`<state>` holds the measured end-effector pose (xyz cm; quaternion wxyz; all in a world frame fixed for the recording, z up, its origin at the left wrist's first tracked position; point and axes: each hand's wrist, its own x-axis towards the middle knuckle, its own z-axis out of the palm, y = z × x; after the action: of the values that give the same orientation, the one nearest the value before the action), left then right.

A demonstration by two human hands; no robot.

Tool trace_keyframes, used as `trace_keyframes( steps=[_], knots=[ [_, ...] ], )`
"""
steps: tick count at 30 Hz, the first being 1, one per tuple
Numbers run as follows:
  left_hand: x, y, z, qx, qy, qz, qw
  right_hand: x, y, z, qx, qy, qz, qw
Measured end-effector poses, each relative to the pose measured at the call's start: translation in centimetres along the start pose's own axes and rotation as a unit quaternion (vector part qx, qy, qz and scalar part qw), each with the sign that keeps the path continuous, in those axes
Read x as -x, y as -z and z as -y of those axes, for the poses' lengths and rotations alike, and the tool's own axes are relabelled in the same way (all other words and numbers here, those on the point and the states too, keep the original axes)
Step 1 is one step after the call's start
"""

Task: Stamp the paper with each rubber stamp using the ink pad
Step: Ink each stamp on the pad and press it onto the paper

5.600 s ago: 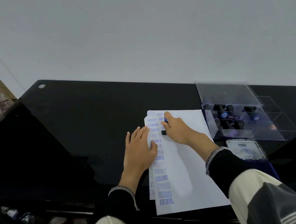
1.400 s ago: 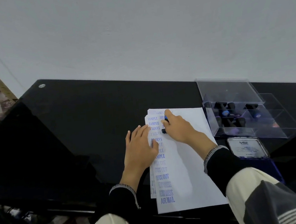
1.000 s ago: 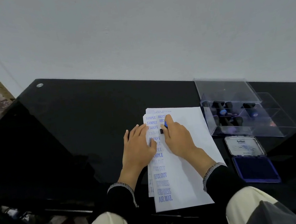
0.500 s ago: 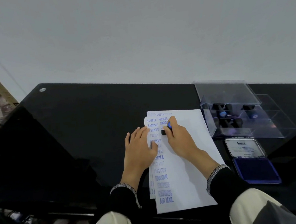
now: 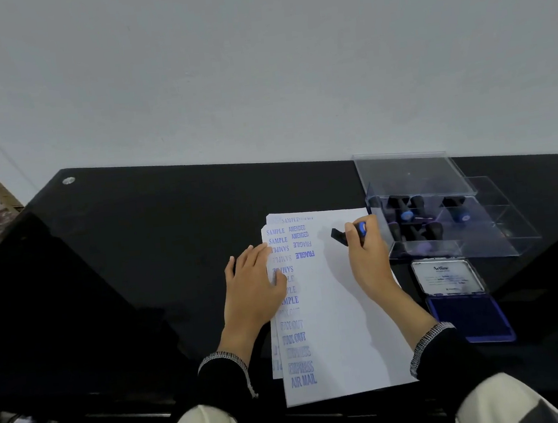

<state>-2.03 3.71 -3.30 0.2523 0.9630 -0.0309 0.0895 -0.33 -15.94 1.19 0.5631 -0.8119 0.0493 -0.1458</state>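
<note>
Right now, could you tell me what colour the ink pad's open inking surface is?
Deep blue. The ink pad lies open right of the paper, clearest in the head view.

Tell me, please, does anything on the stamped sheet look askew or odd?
Yes: several imprints on the paper are upside down, such as the two FRAGILE marks and some SAMPLE marks in the left column; others are faint or smudged.

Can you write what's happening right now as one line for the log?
right hand: holds stamp above paper | left hand: flat on paper | ink pad: open
</note>
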Motion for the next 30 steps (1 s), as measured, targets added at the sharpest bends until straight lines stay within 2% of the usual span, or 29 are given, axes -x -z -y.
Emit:
trace_keyframes(
  steps=[15,19,23,30],
  knots=[
    [0.1,0.4,0.0,0.039,-0.025,-0.015,0.999,1.5,-0.9,-0.7,-0.018,-0.018,0.061,0.998],
    [0.2,0.7,-0.6,0.002,-0.009,-0.009,1.0,1.8,0.9,-0.2,-0.032,-0.016,0.075,0.996],
    [0.5,0.0,-3.8,-0.031,0.034,-0.012,0.999,1.5,4.0,0.5,-0.049,0.0,0.055,0.997],
    [1.5,-4.1,-12.8,0.12,-0.039,0.006,0.992,1.0,12.3,0.3,-0.03,0.03,-0.028,0.999]
  ],
)
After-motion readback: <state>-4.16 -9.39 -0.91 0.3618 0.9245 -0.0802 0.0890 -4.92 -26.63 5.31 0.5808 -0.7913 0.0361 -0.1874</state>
